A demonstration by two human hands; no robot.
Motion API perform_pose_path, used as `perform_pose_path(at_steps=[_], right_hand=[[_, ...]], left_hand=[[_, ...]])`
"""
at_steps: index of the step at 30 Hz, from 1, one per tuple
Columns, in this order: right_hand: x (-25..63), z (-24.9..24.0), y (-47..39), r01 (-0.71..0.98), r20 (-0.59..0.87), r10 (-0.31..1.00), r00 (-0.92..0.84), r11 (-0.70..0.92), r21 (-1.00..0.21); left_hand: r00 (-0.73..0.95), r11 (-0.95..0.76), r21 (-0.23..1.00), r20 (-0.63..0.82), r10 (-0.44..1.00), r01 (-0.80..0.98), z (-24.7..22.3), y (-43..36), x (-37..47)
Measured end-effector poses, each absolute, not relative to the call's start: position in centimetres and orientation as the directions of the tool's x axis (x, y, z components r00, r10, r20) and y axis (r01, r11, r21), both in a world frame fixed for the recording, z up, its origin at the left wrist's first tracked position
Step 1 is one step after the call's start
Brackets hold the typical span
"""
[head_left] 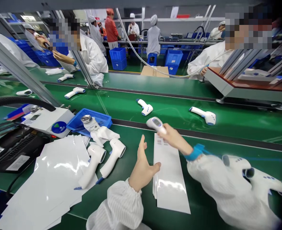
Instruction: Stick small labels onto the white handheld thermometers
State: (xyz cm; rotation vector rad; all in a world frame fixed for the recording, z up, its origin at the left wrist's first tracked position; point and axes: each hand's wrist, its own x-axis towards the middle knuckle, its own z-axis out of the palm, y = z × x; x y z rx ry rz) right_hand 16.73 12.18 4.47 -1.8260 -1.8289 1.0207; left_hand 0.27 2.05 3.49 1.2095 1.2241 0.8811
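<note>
My right hand [176, 137] grips a white infrared thermometer [156, 124] by its handle, over the far end of a stack of white sheets [171, 179]. A blue band circles that wrist. Beside the stack's left edge, my left hand [144, 164] is raised, thumb and fingers apart and nothing in it. Two more thermometers, one nearer [93, 163] and one beside it [113, 155], lie to the left, partly on a fanned pile of white sheets [52, 172]. Further thermometers [263, 180] rest at the right, partly hidden by my right sleeve.
Beyond the bench edge runs a green conveyor belt [117, 111] carrying several thermometers. A blue tray [102, 119] with a bottle and white tissue stands left, near a white box device [57, 119]. Metal posts rise at left. Co-workers in white sit across the belt.
</note>
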Motion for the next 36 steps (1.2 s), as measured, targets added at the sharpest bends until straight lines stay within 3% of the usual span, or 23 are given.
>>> perform_pose_path(at_steps=[3, 6, 16, 20, 23, 26, 28, 30, 32, 36], right_hand=[[18.3, 4.4, 18.5, 0.805, -0.076, 0.992, 0.105, -0.130, -0.578], [17.1, 4.1, 23.1, 0.839, 0.008, 0.986, 0.167, -0.138, -0.526], [4.8, 2.7, 28.5, 0.713, -0.170, 0.956, 0.240, -0.292, -0.638], [6.3, 4.0, 28.0, 0.643, -0.205, 0.978, 0.026, -0.174, -0.746], [8.9, 4.8, 24.9, 0.560, -0.196, 0.946, -0.256, -0.020, -0.829], [11.6, 5.5, 19.6, 0.491, -0.224, 0.816, -0.533, 0.082, -0.867], [13.1, 5.7, 15.7, 0.438, -0.149, 0.705, -0.693, 0.248, -0.864], [14.6, 5.6, 12.4, 0.405, -0.023, 0.665, -0.746, 0.427, -0.809], [16.5, 4.8, 10.2, 0.445, 0.062, 0.733, -0.677, 0.475, -0.759], [21.2, 0.9, 8.8, 0.665, 0.120, 0.970, -0.213, 0.234, -0.710]], left_hand=[[0.166, 0.258, 0.957, -0.278, 0.946, 0.134, 2.7, 2.2, -0.8], [0.140, 0.283, 0.951, -0.300, 0.944, 0.128, 2.5, 2.4, -1.4], [0.208, 0.299, 0.953, -0.282, 0.937, -0.053, -0.6, 2.3, -1.1], [0.011, 0.285, 0.928, -0.291, 0.957, -0.240, -1.8, 2.7, -2.4], [-0.044, 0.332, 0.763, -0.426, 0.904, -0.555, -0.7, 3.4, -3.6], [0.163, 0.394, 0.555, -0.419, 0.893, -0.733, 0.9, 4.1, -4.0], [0.326, 0.450, 0.549, -0.314, 0.892, -0.705, 1.4, 4.2, -3.3], [0.407, 0.484, 0.617, -0.274, 0.871, -0.620, 1.6, 4.0, -2.0], [0.381, 0.499, 0.680, -0.333, 0.863, -0.536, 1.6, 3.4, -0.4], [0.285, 0.525, 0.760, -0.443, 0.850, -0.382, 1.6, 2.0, 2.5]])
